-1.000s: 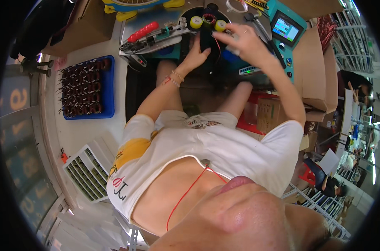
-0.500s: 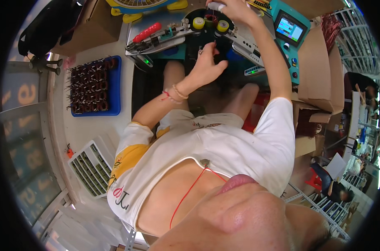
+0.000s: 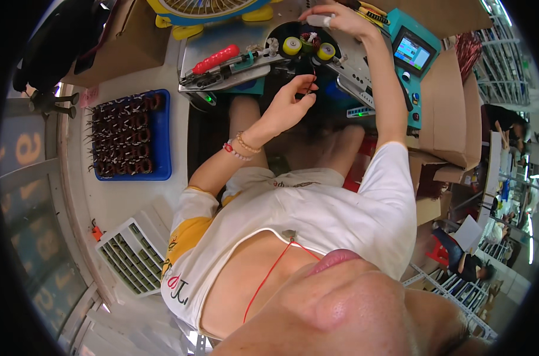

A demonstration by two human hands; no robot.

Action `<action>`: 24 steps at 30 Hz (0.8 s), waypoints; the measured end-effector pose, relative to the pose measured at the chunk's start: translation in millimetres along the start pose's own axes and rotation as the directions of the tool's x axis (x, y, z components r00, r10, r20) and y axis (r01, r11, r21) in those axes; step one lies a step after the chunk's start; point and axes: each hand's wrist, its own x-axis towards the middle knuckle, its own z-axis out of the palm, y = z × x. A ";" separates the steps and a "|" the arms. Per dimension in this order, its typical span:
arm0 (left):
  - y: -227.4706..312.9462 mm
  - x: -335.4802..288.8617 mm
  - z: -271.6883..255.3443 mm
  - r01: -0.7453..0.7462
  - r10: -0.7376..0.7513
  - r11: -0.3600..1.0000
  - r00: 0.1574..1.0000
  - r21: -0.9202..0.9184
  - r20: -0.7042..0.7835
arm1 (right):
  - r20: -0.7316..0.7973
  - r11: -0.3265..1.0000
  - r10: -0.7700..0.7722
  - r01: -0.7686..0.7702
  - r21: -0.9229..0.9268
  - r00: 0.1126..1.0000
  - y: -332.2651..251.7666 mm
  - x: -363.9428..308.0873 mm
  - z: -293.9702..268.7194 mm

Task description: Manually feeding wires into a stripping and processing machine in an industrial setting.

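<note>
Pinching a thin wire (image 3: 314,72) between thumb and fingers, the left hand (image 3: 294,99) is drawn narrow just below the yellow rollers (image 3: 326,51). The wound ring coil (image 3: 309,41) sits between those rollers, over a round black plate (image 3: 289,29). The right hand (image 3: 344,21) reaches beyond them, fingers stretched forward, one wrapped in white — whether it grips anything, I cannot tell. A red-handled clamp (image 3: 217,59) lies to the left; farther left, a blue tray (image 3: 164,142) carries rows of dark coils (image 3: 122,136).
</note>
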 end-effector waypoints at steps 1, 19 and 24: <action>-6.8 4.6 0.6 -0.019 0.019 1.000 1.000 -0.017 0.020 | -0.003 1.000 0.006 -0.006 -0.007 1.000 9.0 -1.8 -12.1; -105.9 58.9 -28.9 -0.296 0.419 0.802 0.898 0.518 -0.136 | -0.049 0.556 0.064 -0.076 -0.828 0.997 -86.8 -79.7 137.9; -88.2 32.0 -30.2 -0.306 0.469 0.640 0.882 0.705 -0.042 | -0.071 0.409 0.056 -0.088 -0.908 0.996 -81.8 -62.6 142.2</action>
